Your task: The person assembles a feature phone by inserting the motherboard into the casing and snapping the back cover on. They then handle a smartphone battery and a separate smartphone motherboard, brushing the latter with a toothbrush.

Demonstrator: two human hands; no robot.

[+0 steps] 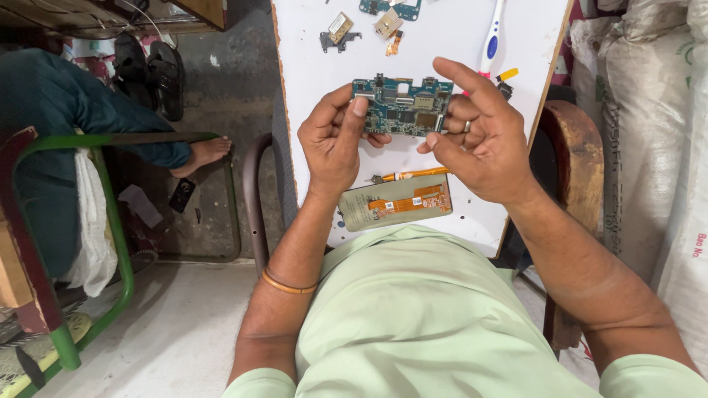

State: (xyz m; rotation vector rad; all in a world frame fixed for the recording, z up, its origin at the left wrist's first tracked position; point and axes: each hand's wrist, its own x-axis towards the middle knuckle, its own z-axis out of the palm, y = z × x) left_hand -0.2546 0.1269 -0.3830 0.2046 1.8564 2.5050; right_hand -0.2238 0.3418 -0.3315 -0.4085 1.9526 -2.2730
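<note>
We pinch a blue-green rectangular circuit board (402, 107) between our left hand (333, 141) and right hand (483, 140), above the white bench (310, 66), midway between its side edges.

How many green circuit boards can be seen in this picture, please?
2. One circuit board is held above the white table between the left hand and right hand. A second board lies at the table's far edge, partly cut off. Others may be out of view.
</note>
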